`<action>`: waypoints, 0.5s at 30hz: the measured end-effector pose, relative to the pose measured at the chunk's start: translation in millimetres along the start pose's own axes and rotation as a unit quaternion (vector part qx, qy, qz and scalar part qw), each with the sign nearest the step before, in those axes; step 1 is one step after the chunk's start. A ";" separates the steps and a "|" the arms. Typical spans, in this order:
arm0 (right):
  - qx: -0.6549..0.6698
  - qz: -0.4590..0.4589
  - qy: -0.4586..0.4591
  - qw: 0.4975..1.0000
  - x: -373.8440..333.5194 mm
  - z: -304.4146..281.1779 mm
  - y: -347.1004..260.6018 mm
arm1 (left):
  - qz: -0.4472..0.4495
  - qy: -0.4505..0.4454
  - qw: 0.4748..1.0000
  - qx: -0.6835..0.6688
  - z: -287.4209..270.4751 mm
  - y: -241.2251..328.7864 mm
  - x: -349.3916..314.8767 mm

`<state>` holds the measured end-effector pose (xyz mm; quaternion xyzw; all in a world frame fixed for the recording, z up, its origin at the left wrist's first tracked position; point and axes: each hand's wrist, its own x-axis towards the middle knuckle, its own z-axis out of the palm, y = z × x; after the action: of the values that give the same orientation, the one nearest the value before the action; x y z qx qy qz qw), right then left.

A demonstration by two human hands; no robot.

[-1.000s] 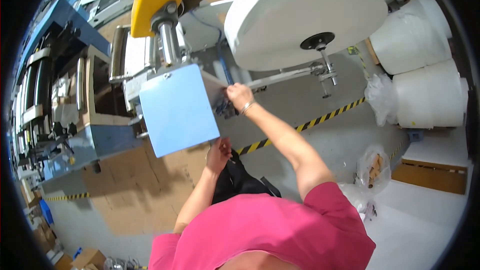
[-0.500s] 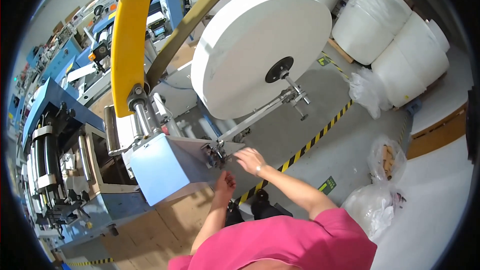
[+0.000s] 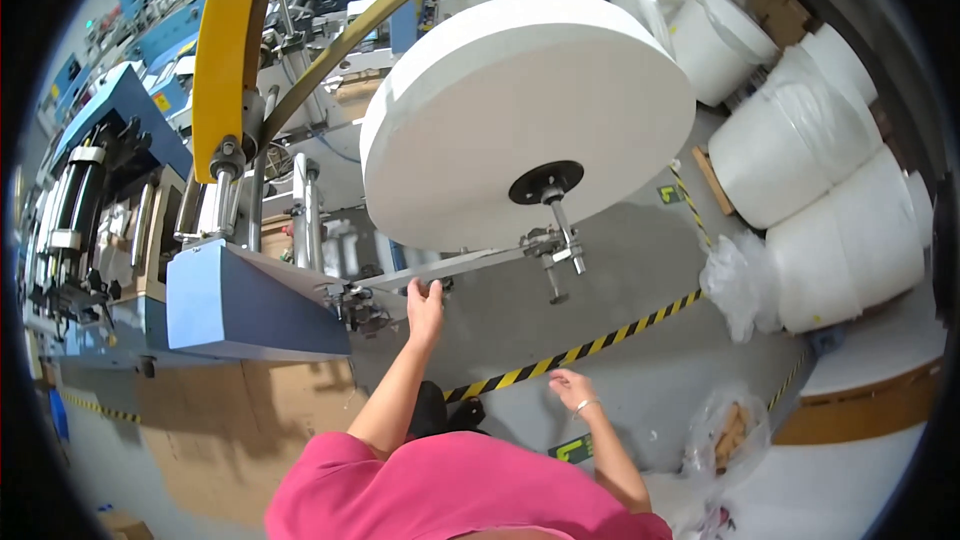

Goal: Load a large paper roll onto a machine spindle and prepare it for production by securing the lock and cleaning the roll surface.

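Observation:
My left hand [image 3: 425, 314] is raised at the near edge of the grey metal arm [image 3: 470, 266], close to its left end. Its thumb and fingers stand apart, and nothing shows in them; whether they touch the bar I cannot tell. Left of it sits a small metal clamp mechanism [image 3: 362, 308] at the corner of the blue machine housing [image 3: 260, 305]. My right hand [image 3: 573, 389] hangs over the floor with fingers loosely stretched and nothing visible in them. Beyond the arm, a big white paper roll [image 3: 490, 140] is mounted on a shaft [image 3: 566, 235] with a black hub.
A yellow curved guard [image 3: 225, 60] and a brown strap [image 3: 370, 25] rise at the upper left. Black-and-yellow tape [image 3: 570, 352] crosses the floor. Wrapped white rolls [image 3: 850, 240] stand at the right, beside a plastic bag [image 3: 742, 285]. Cardboard [image 3: 235, 430] lies at the lower left.
My view has turned left and my body has shifted. My left hand has reached forward to the metal arm. My right hand has drawn back from near the clamp mechanism to the right.

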<state>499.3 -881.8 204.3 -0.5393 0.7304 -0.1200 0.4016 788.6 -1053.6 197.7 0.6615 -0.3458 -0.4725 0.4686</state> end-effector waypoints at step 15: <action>-0.017 -0.378 0.397 0.836 285.4 -199.4 -259.1 | 0.330 0.171 0.846 0.381 91.7 127.1 138.3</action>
<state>508.2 -1286.5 360.8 -0.6865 0.5679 -0.4540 -0.0083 743.1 -1245.9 265.9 0.7051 -0.6114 -0.0004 0.3593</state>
